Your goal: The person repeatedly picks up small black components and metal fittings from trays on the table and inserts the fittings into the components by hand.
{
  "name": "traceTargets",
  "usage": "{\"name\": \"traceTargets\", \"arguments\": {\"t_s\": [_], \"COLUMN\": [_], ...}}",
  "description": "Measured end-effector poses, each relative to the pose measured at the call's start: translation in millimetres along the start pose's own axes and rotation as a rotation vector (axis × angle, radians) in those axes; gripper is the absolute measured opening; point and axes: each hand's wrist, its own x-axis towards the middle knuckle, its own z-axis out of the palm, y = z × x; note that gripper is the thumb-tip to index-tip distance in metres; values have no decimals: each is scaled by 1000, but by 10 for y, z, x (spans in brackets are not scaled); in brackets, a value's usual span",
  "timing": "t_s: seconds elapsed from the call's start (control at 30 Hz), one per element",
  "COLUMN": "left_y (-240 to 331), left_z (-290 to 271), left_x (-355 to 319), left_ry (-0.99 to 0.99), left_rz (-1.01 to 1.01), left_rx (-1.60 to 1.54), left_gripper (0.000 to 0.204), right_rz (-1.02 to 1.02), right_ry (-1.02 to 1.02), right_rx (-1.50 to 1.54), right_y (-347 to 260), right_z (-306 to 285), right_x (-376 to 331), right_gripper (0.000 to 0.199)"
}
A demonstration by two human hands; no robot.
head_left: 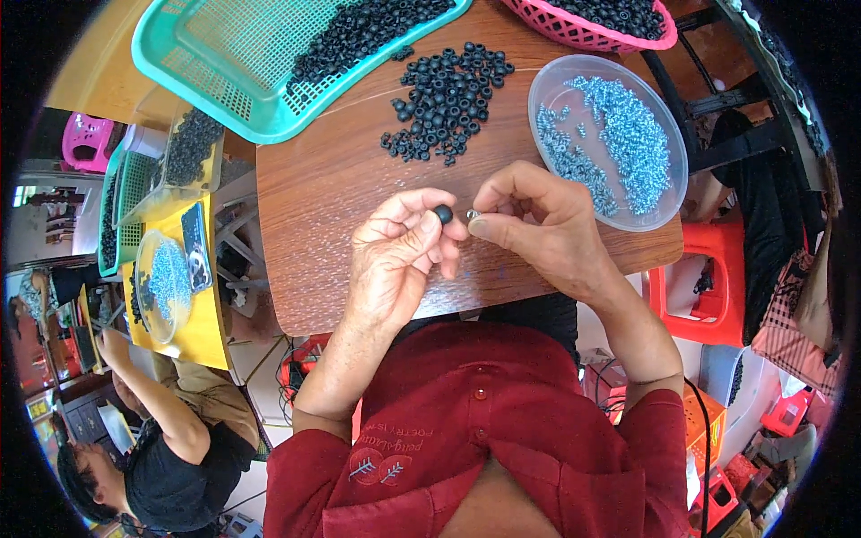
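A crowded workroom shows around a small wood-grain table [332,193], with red plastic stools [708,287] to the right and a second, yellow-topped table [202,327] to the left, where another person in a black top [175,480] sits bent over.

On the wood-grain table, a teal mesh tray [224,49] lies at the far left edge, part-filled with black rubber rings. A pink basket [583,27] of the same black pieces sits at the far right. Just nearer on the right stands a clear round plastic dish [547,90] holding small pale-blue screws [628,139]. Between tray and dish, a loose pile of black rubber rings [444,99] is spread on the bare wood.

The person wears a dark red shirt [475,421], and both forearms come up from the lower edge. The left hand [395,260] pinches a single black ring [444,214] between thumb and fingertips, the other fingers curled inward. The right hand [538,220] pinches a small silvery screw [472,214] between thumb and forefinger, the rest of its fingers loosely bent. Ring and screw are held just beside each other above the table's middle, near the dish; whether they touch cannot be told.
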Motion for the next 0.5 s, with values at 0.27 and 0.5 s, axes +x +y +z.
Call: {"name": "traceTargets", "arguments": {"t_s": [0.27,0.5], "left_y": [-24,-74], "left_z": [-17,19], "left_x": [40,6], "left_ry": [-21,68], "left_rz": [14,71], "left_rx": [-34,118], "left_gripper": [26,23], "right_rz": [-12,-37], "right_ry": [37,84], "right_rx": [-14,49], "right_y": [32,32], "right_z": [34,124], "right_x": [18,-5], "right_gripper": [12,9]}}
